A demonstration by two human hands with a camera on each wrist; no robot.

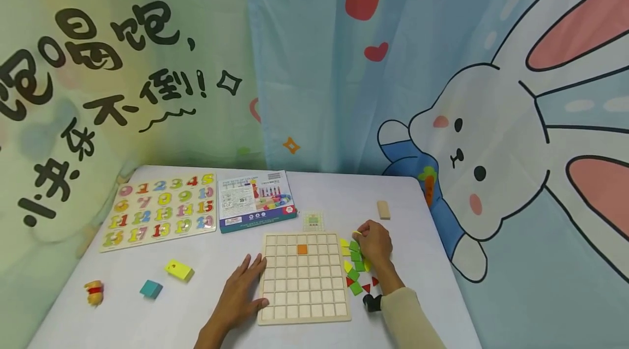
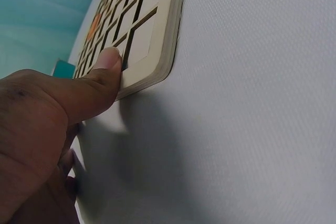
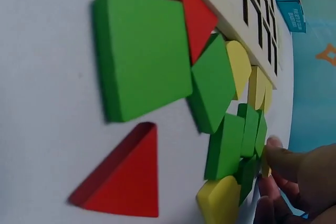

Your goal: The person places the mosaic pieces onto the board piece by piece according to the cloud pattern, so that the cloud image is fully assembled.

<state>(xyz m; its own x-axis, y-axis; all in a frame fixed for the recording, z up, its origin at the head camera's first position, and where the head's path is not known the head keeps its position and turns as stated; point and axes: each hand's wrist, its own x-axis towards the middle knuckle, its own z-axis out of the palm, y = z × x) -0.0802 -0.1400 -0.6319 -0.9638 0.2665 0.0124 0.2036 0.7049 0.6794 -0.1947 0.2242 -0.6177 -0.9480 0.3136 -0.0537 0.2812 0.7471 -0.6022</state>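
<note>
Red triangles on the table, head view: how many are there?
3: one triangle beside the board, another triangle right of the lowest green piece, a third triangle farthest right. The right hand may hide more.

In the head view, the green curtain [image 1: 135,84] at ten o'clock read "不倒!", while the board [image 1: 153,214] at eight o'clock bore numbers including 1–5.
</note>
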